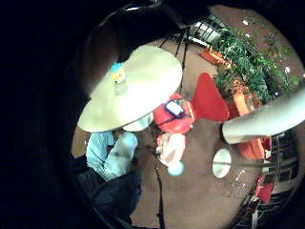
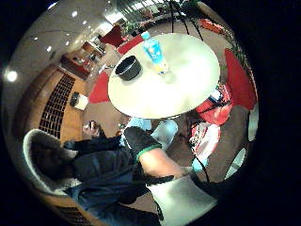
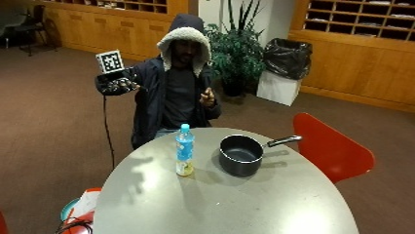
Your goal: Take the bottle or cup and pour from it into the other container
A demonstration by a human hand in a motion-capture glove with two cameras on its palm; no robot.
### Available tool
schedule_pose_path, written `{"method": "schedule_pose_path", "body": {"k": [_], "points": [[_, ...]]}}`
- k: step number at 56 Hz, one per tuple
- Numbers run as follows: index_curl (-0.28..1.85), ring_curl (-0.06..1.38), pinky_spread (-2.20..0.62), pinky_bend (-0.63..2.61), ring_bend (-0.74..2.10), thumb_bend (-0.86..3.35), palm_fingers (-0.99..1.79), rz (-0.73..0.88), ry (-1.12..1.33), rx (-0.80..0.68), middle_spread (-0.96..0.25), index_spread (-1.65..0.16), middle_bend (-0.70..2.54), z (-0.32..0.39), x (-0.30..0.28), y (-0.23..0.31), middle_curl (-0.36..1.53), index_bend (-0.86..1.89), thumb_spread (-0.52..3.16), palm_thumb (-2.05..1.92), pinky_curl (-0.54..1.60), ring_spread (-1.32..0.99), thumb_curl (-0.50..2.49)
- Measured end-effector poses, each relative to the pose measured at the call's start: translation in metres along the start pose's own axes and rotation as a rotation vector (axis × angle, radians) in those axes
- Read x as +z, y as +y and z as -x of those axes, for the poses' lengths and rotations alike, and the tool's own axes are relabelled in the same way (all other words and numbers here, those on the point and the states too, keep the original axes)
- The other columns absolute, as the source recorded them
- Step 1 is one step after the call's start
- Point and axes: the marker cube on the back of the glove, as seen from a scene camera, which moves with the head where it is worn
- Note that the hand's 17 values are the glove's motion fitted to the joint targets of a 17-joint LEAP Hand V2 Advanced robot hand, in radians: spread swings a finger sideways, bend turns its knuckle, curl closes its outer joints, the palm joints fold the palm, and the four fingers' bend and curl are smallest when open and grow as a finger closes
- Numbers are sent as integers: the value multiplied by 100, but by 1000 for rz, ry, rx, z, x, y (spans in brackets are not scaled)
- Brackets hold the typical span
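Observation:
A clear bottle (image 3: 185,155) with a blue label and cap stands upright near the middle of the round grey table (image 3: 227,207). Just to its right sits a black saucepan (image 3: 241,156), handle pointing toward the red chair. My gloved right hand (image 3: 117,84) is raised high beside the person's shoulder, well above and behind the table, holding nothing, fingers loosely bent. The bare left hand (image 3: 207,97) hovers at chest height. The thumb side palm view looks down on the bottle (image 2: 155,54) and pan (image 2: 128,67) from far off. The little finger side view shows the bottle (image 1: 117,74) on the table (image 1: 143,95).
A red chair (image 3: 330,148) stands at the table's right side. A red bag (image 3: 81,214) with papers lies on the floor by the table's left edge. Behind the person are a potted plant (image 3: 236,53) and a black-bagged bin (image 3: 285,58).

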Motion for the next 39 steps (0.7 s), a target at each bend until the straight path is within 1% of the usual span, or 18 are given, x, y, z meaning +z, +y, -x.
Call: {"method": "schedule_pose_path", "body": {"k": [3, 6, 11, 14, 16, 18, 21, 25, 31, 36, 39], "points": [[12, 3, 21, 29, 16, 11, 42, 47, -3, -30, -3, -25, 30, -1, -1, 3, 10, 33, 48, 25, 9, 9, 10], [17, 6, 26, 29, 17, 8, 41, 62, -4, 53, -3, -30, 31, 1, 0, 5, 13, 33, 59, 27, 13, 12, 13], [21, 7, 31, 29, 17, 4, 39, 27, -4, 80, -4, -34, 31, 1, 3, 1, 17, 31, 71, 29, 17, 14, 17], [23, 8, 33, 29, 17, 2, 38, -21, -6, 34, -4, -36, 31, -2, 6, -4, 19, 28, 75, 30, 18, 15, 20], [22, 9, 34, 30, 18, 1, 36, -5, -15, 9, -4, -36, 32, -4, 8, -3, 20, 22, 77, 31, 20, 16, 21], [23, 9, 34, 31, 19, -1, 33, 15, -27, 14, -4, -37, 32, -4, 10, -2, 21, 17, 78, 31, 21, 16, 23], [22, 10, 35, 33, 19, -2, 30, -5, -45, 30, -4, -37, 32, -5, 17, -9, 23, 13, 80, 32, 23, 17, 24], [21, 12, 36, 38, 19, -3, 24, 40, -85, -12, -2, -37, 31, -7, 27, -12, 24, 11, 81, 31, 26, 18, 26], [20, 14, 36, 42, 20, -4, 18, 14, -134, 42, 1, -36, 29, -4, 49, -33, 26, 11, 81, 30, 29, 20, 28], [19, 15, 37, 46, 19, -4, 13, -60, -195, 146, 3, -35, 29, 4, 75, -62, 27, 10, 80, 29, 31, 21, 30], [18, 15, 38, 48, 19, -4, 10, -113, -238, 138, 5, -34, 29, 8, 93, -83, 27, 11, 79, 29, 31, 22, 31]]}}
